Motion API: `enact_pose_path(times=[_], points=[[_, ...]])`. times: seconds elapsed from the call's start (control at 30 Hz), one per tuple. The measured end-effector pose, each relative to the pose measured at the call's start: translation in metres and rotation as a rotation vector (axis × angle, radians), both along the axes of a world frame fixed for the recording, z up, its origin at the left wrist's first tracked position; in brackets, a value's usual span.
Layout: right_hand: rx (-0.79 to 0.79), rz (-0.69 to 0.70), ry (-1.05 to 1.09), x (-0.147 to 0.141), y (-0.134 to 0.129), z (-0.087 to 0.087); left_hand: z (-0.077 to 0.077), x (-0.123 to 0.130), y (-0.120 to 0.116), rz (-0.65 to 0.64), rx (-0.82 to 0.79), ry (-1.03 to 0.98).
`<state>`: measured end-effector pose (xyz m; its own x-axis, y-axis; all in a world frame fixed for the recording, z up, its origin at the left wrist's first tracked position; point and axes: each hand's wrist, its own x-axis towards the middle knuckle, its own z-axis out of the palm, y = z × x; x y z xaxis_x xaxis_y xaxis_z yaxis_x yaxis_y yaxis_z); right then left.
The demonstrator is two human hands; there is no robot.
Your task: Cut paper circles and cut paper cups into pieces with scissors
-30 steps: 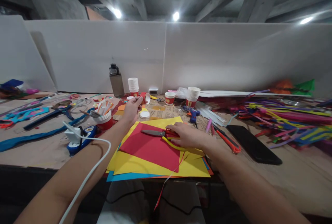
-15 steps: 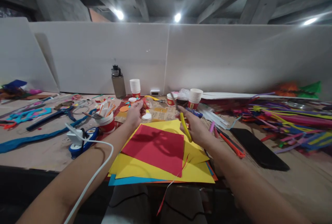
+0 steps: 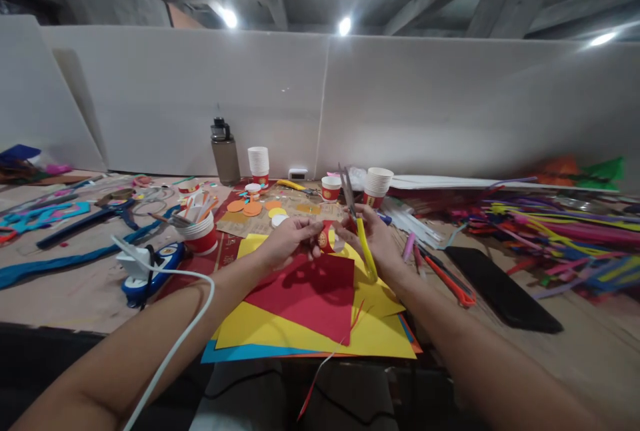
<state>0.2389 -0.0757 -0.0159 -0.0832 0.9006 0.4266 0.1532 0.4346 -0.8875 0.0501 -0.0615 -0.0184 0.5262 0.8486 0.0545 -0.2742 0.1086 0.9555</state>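
Observation:
My left hand (image 3: 289, 242) pinches a red paper-cup piece (image 3: 327, 240) with gold print and a pale inner side. My right hand (image 3: 376, 236) is closed around yellow-handled scissors (image 3: 369, 254), whose blades point up and away from me. The fingertips of the right hand reach the cup piece's right edge; whether they grip it I cannot tell. Below both hands lies a red paper sheet (image 3: 310, 301), on top of yellow sheets (image 3: 260, 331) with a blue sheet (image 3: 220, 353) showing underneath.
Paper cups (image 3: 379, 181) are stacked behind my right hand. A cup of tools (image 3: 196, 234) and a blue power strip (image 3: 155, 274) with a white cable stand left. Orange discs (image 3: 253, 208) lie farther back. At right are a black phone-like slab (image 3: 503, 290) and pipe cleaners (image 3: 565, 231).
My left hand has come right and nearer, bringing the red cup piece over the red sheet beside my right hand. The scissors stay in the right hand, still pointing up.

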Motion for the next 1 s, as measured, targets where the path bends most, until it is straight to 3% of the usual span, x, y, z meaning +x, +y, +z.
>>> enact_pose_path(times=[0.27, 0.43, 0.63, 1.0], points=[[0.028, 0.000, 0.050, -0.007, -0.006, -0.001, -0.007, 0.004, 0.001, -0.041, -0.094, -0.098], [-0.009, -0.008, 0.064, -0.012, -0.006, -0.004, -0.016, 0.012, -0.003, 0.149, 0.022, -0.063], [-0.102, 0.057, 0.099, -0.022, -0.010, -0.011, -0.021, 0.018, -0.005, 0.177, 0.088, -0.018], [-0.141, 0.047, 0.041, -0.022, -0.021, 0.003, -0.029, 0.012, 0.004, 0.153, 0.188, 0.106]])
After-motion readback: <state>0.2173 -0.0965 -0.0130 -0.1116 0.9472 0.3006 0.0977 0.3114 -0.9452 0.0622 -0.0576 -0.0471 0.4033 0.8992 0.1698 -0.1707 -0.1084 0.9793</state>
